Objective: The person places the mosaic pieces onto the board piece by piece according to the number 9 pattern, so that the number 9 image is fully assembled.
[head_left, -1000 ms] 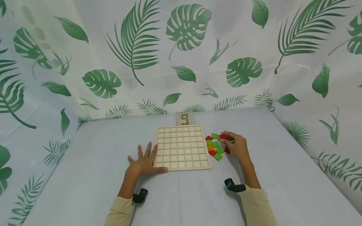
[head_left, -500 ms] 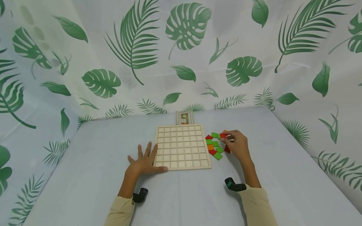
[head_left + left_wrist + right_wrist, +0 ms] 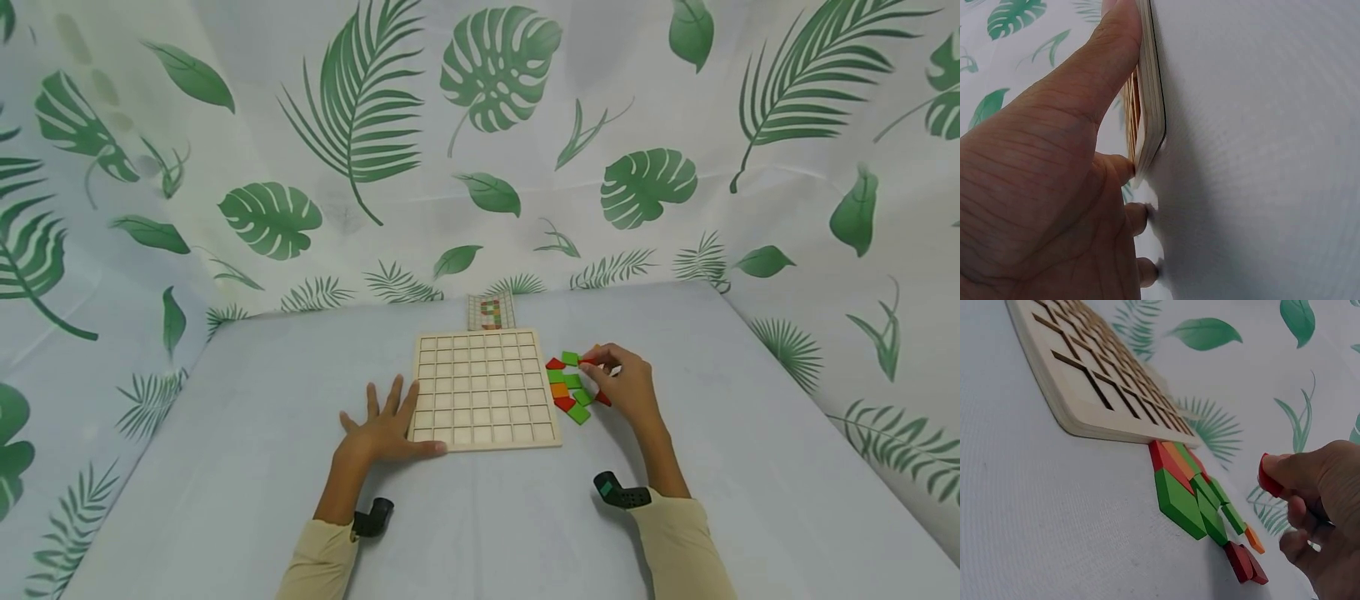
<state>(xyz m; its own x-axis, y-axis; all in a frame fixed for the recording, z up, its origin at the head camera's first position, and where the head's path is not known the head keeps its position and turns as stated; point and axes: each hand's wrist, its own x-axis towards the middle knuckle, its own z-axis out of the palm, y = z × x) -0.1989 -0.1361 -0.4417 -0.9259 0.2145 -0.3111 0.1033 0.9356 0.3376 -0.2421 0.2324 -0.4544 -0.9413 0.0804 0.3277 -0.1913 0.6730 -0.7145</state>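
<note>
A wooden grid board [image 3: 480,387] lies flat on the table with its square cells bare. At its near left corner rests my left hand [image 3: 378,437], fingers spread; the thumb lies on the front edge and the forefinger meets the left side. To the right of the board my right hand [image 3: 632,387] pinches a red tile [image 3: 1269,477] between thumb and fingertips, raised above the table. Beneath and beside that hand lie loose tiles: several green tiles [image 3: 1179,503], red tiles [image 3: 1239,561] and orange tiles [image 3: 559,390]. The held tile's full shape is hidden by the fingers.
Behind the board is a small card [image 3: 491,312] printed with a grid and a coloured pattern. A pale cloth covers the table [image 3: 480,525]. A leaf-patterned curtain [image 3: 405,237] closes off the back and sides.
My right hand has picked the red tile up off the pile, tilting it and moving slightly left. My left hand stays where it was on the board.
</note>
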